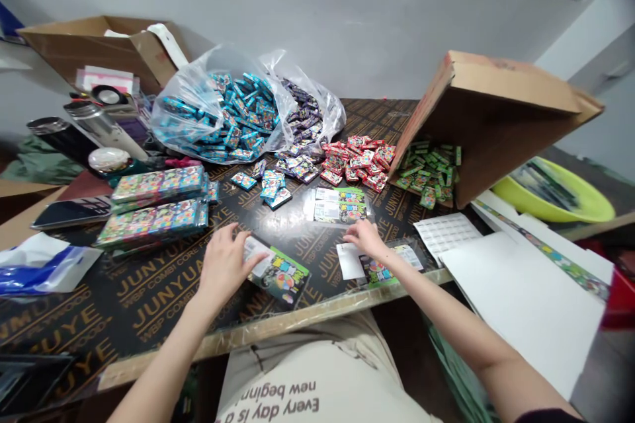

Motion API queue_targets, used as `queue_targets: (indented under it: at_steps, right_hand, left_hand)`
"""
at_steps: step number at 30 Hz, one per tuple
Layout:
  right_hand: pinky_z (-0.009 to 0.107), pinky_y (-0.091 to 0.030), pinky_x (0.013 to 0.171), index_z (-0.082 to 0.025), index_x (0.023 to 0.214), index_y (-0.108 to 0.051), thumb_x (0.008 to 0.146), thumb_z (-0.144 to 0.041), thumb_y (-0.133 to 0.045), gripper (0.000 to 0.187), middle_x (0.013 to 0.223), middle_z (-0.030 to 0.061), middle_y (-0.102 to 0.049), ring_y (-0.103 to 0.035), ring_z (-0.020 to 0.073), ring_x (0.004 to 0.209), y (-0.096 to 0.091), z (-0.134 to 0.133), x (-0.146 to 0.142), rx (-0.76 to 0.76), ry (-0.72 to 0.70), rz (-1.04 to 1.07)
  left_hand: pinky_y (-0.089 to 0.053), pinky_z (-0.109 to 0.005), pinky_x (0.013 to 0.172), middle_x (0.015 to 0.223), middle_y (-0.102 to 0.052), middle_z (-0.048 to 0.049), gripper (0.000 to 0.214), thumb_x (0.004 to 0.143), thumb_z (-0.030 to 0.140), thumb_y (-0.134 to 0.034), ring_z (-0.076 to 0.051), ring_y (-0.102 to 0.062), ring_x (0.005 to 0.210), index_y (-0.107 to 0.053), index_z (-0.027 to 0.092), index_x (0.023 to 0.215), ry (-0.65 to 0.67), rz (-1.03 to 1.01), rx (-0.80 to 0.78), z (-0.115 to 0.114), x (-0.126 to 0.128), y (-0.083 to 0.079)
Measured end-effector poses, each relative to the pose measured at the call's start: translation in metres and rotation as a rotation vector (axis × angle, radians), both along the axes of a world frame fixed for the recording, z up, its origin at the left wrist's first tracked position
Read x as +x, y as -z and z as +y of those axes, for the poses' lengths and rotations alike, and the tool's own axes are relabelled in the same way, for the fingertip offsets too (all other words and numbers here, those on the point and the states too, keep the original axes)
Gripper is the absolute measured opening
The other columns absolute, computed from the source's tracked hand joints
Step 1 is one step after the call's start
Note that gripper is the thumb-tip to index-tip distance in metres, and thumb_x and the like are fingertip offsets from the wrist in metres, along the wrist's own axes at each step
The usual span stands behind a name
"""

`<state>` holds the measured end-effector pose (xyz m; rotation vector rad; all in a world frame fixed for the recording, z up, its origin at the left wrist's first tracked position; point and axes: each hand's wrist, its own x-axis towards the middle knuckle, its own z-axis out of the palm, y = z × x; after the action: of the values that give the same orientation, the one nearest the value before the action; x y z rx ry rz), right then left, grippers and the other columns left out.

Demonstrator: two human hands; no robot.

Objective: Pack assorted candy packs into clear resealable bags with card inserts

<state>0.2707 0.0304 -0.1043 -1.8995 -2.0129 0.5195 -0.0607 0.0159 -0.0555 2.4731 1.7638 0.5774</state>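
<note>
My left hand (pixel 224 266) is at the left end of a flat printed packet (pixel 285 276) in black and green, its thumb lying over the white label and its fingers curled at the edge. My right hand (pixel 366 238) hovers low over the table with fingertips drawn together; whether something thin is between them cannot be made out. Below it are a small white card (pixel 350 262) and another printed packet (pixel 380 271), partly hidden by my right forearm. Just beyond the fingertips, clear-wrapped printed packets (pixel 340 206) lie flat.
Small boxes lie in piles: blue (pixel 243 112) and purple (pixel 302 109) in clear bags, red (pixel 360 160) loose, green (pixel 429 172) under a tilted carton (pixel 496 112). Wrapped stacks (pixel 153 205) stand left, near a phone (pixel 72 211) and flasks (pixel 104 129). White sheets (pixel 526 291) overhang right.
</note>
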Motion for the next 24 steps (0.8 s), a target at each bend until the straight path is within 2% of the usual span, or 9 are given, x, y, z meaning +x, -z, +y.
queue_targets:
  at_steps: [2, 4, 7, 10, 13, 15, 18, 20, 24]
  right_hand:
    - [0.031, -0.027, 0.072, -0.016, 0.066, -0.063, 0.070, -0.026, -0.066, 0.010, 0.077, 0.0058, -0.059, -0.048, 0.0224, 0.085, 0.016, -0.007, 0.005, -0.035, -0.008, -0.027]
    - [0.031, -0.026, 0.072, -0.016, 0.066, -0.062, 0.067, -0.025, -0.068, 0.010, 0.078, 0.0051, -0.060, -0.048, 0.0217, 0.085, 0.027, -0.010, 0.003, -0.055, -0.032, -0.040]
    - [0.029, -0.024, 0.072, -0.016, 0.065, -0.061, 0.065, -0.023, -0.070, 0.011, 0.074, 0.0022, -0.061, -0.049, 0.0194, 0.084, 0.034, -0.008, 0.000, -0.074, -0.094, -0.039]
    - [0.029, -0.023, 0.072, -0.017, 0.071, -0.061, 0.065, -0.021, -0.069, 0.010, 0.068, -0.0001, -0.061, -0.049, 0.0176, 0.081, 0.035, -0.006, 0.001, -0.086, -0.142, -0.029]
    - [0.029, -0.022, 0.072, -0.017, 0.070, -0.062, 0.067, -0.018, -0.068, 0.007, 0.069, -0.0001, -0.060, -0.048, 0.0173, 0.081, 0.036, -0.006, 0.003, -0.093, -0.182, -0.023]
    - [0.029, -0.022, 0.073, -0.016, 0.066, -0.062, 0.067, -0.016, -0.066, 0.005, 0.070, 0.0007, -0.060, -0.048, 0.0175, 0.082, 0.037, -0.006, 0.003, -0.094, -0.204, -0.020]
    - [0.030, -0.022, 0.073, -0.015, 0.067, -0.060, 0.068, -0.013, -0.064, 0.004, 0.072, 0.0014, -0.060, -0.047, 0.0179, 0.083, 0.039, -0.007, 0.002, -0.087, -0.224, -0.009]
    - [0.030, -0.022, 0.074, -0.015, 0.069, -0.059, 0.068, -0.011, -0.062, 0.005, 0.073, 0.0009, -0.060, -0.048, 0.0176, 0.083, 0.039, -0.007, 0.002, -0.081, -0.236, 0.003]
    - [0.030, -0.023, 0.074, -0.015, 0.071, -0.057, 0.068, -0.007, -0.058, 0.008, 0.073, 0.0005, -0.060, -0.049, 0.0171, 0.082, 0.039, -0.009, 0.001, -0.066, -0.249, 0.023]
  left_hand:
    - [-0.023, -0.051, 0.099, 0.122, -0.047, -0.0138, 0.057, 0.064, 0.043, -0.068, -0.033, -0.038, 0.116, -0.054, 0.020, 0.114, 0.170, 0.104, -0.085, 0.004, 0.001, 0.013]
    - [-0.014, -0.055, 0.101, 0.119, -0.051, -0.0097, 0.065, 0.058, 0.040, -0.073, -0.031, -0.042, 0.114, -0.050, 0.025, 0.117, 0.382, 0.174, -0.263, 0.008, 0.011, 0.026]
    - [-0.019, -0.055, 0.097, 0.102, -0.057, -0.0066, 0.067, 0.045, 0.039, -0.079, -0.029, -0.050, 0.100, -0.055, 0.024, 0.107, 0.515, 0.250, -0.472, 0.013, 0.029, 0.040]
    - [-0.035, -0.042, 0.085, 0.090, -0.059, -0.0046, 0.051, 0.042, 0.034, -0.078, -0.025, -0.053, 0.087, -0.059, 0.019, 0.087, 0.503, 0.203, -0.543, 0.018, 0.038, 0.038]
    - [-0.038, -0.028, 0.067, 0.074, -0.057, 0.0006, 0.030, 0.056, 0.029, -0.070, -0.018, -0.052, 0.072, -0.056, 0.017, 0.080, 0.416, -0.051, -0.562, 0.021, 0.037, 0.016]
    - [-0.038, -0.025, 0.064, 0.075, -0.056, 0.0021, 0.032, 0.066, 0.028, -0.064, -0.015, -0.052, 0.069, -0.055, 0.018, 0.094, 0.321, -0.310, -0.477, 0.022, 0.033, -0.005]
    - [-0.040, -0.026, 0.070, 0.088, -0.056, -0.0004, 0.046, 0.075, 0.031, -0.057, -0.015, -0.053, 0.078, -0.046, 0.021, 0.119, 0.238, -0.625, -0.313, 0.022, 0.026, -0.027]
    - [-0.041, -0.027, 0.074, 0.090, -0.056, -0.0023, 0.039, 0.077, 0.033, -0.056, -0.016, -0.053, 0.084, -0.053, 0.021, 0.114, 0.246, -0.707, -0.272, 0.022, 0.023, -0.029]
    - [-0.042, -0.027, 0.068, 0.082, -0.059, -0.0032, 0.032, 0.071, 0.035, -0.063, -0.017, -0.055, 0.078, -0.064, 0.018, 0.098, 0.184, -0.733, -0.288, 0.020, 0.023, -0.013]
